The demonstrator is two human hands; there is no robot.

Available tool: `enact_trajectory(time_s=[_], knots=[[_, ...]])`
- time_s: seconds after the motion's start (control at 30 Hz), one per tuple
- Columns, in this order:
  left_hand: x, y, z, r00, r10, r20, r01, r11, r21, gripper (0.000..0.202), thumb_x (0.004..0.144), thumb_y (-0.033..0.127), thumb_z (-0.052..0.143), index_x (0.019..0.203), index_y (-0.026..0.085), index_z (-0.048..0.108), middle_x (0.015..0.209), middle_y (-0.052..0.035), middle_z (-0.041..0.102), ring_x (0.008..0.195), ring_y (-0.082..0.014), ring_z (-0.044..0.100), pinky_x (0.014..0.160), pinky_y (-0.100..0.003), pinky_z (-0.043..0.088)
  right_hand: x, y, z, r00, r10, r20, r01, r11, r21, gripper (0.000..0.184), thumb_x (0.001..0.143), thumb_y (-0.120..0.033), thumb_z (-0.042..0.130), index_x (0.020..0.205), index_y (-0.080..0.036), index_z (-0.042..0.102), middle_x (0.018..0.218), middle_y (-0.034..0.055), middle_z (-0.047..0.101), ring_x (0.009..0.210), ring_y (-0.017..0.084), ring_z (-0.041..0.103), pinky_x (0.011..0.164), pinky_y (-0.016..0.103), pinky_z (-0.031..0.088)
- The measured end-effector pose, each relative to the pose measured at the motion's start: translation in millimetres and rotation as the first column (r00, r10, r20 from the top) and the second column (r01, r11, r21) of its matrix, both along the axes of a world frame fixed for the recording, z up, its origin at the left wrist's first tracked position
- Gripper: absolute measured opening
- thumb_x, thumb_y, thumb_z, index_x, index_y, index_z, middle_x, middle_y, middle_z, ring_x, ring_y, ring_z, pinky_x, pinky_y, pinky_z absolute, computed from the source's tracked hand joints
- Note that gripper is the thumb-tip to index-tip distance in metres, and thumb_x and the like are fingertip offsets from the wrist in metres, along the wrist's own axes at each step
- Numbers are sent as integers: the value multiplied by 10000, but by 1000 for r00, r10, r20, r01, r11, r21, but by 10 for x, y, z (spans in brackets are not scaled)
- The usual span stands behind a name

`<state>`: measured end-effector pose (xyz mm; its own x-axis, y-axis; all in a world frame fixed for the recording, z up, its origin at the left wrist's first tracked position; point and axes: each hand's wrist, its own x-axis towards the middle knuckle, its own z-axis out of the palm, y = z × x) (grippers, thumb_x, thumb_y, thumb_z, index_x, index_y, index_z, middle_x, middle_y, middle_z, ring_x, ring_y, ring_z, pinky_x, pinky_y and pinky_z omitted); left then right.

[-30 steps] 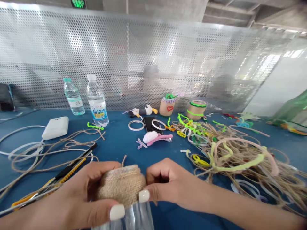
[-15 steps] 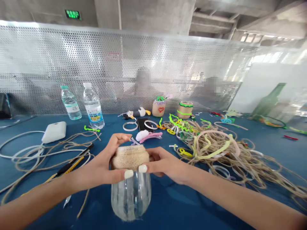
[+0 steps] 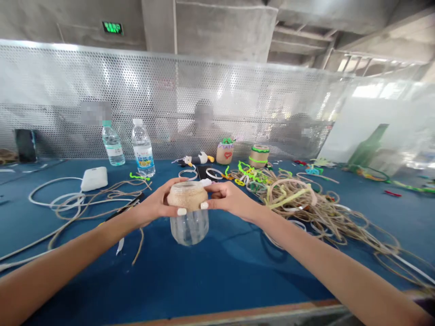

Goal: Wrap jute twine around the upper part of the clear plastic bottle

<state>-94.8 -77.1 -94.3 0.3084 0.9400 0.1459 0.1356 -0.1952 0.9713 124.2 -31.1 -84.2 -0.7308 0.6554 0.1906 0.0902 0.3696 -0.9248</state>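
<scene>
Both my hands hold a clear plastic jar [image 3: 189,224] out in front of me, above the blue table [image 3: 217,271]. Its upper part is wrapped in tan jute twine [image 3: 186,197]; the lower part is bare and see-through. My left hand [image 3: 154,203] grips the wrapped band from the left, thumb on the front. My right hand [image 3: 227,199] pinches the band from the right, thumb beside the left thumb. The jar stands upright and looks lifted off the table.
A tangle of jute twine and coloured pipe cleaners [image 3: 299,199] lies to the right. Two water bottles [image 3: 142,148], a white power bank [image 3: 94,179] with cables, a utility knife [image 3: 125,208] and two decorated jars [image 3: 258,156] stand farther back. A perforated metal screen [image 3: 170,99] closes the far side.
My hands have carried the jar away from me and higher; a second ago it was close under the camera. The view has pulled back, so more of the table's near edge shows.
</scene>
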Motion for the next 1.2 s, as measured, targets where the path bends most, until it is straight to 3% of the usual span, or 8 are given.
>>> enact_trajectory(time_s=[0.17,0.3,0.4,0.57,0.67,0.77,0.97,1.2], knots=[[-63,62,-22,994,-108,8,108,994,-20,937,598,460,766,1370,230,287,1388,-130,439,1288,-326,403,1060,-435,353,21,22,-105,998,-28,-49,31,997,70,440,702,-425,718,1021,-123,700,809,43,673,744,158,569,696,273,438],[36,15,-38,999,43,-28,-43,999,23,991,586,492,775,1371,250,220,1333,-123,474,1233,-316,457,1003,-449,402,5,1,-146,991,-87,-97,99,987,130,393,743,-479,659,899,-124,721,871,66,693,897,212,588,814,319,437],[98,6,-30,984,172,-51,-169,984,59,812,606,469,773,1257,199,370,1272,-132,516,1178,-328,497,971,-449,424,3,6,-141,987,-145,-76,153,982,111,400,710,-465,693,899,-113,719,855,70,689,843,203,591,749,299,445],[-5,97,25,991,-136,11,136,991,-4,866,583,427,786,1304,184,374,1313,-137,512,1216,-324,477,1014,-428,383,-14,60,-93,994,-114,0,113,985,128,437,655,-410,750,967,-105,715,734,32,662,694,160,550,611,257,402],[-69,152,23,980,-199,20,200,979,-34,856,611,493,752,1317,193,371,1341,-134,498,1239,-324,462,1045,-444,343,-43,71,-87,994,-113,7,110,980,166,405,680,-415,732,937,-102,723,716,27,654,685,158,536,597,250,385],[-73,146,6,989,-145,1,145,989,4,851,614,566,728,1304,222,366,1357,-114,486,1268,-320,430,1056,-445,330,-72,43,-105,989,-147,-6,145,968,205,398,711,-434,706,928,-102,725,729,34,661,718,170,542,611,249,389],[-66,30,52,978,123,-168,-112,991,71,739,641,515,731,1231,180,439,1261,-123,546,1198,-324,484,988,-446,396,-136,-20,-158,978,-200,-65,208,963,172,454,738,-483,666,1024,-132,707,737,40,675,757,192,569,641,266,420],[-145,22,3,998,56,-41,-53,996,78,774,590,494,743,1224,169,440,1275,-139,529,1169,-320,503,941,-397,429,-205,-71,-250,975,-186,-122,196,978,77,455,722,-496,664,978,-124,716,680,13,637,576,114,489,551,235,381]])
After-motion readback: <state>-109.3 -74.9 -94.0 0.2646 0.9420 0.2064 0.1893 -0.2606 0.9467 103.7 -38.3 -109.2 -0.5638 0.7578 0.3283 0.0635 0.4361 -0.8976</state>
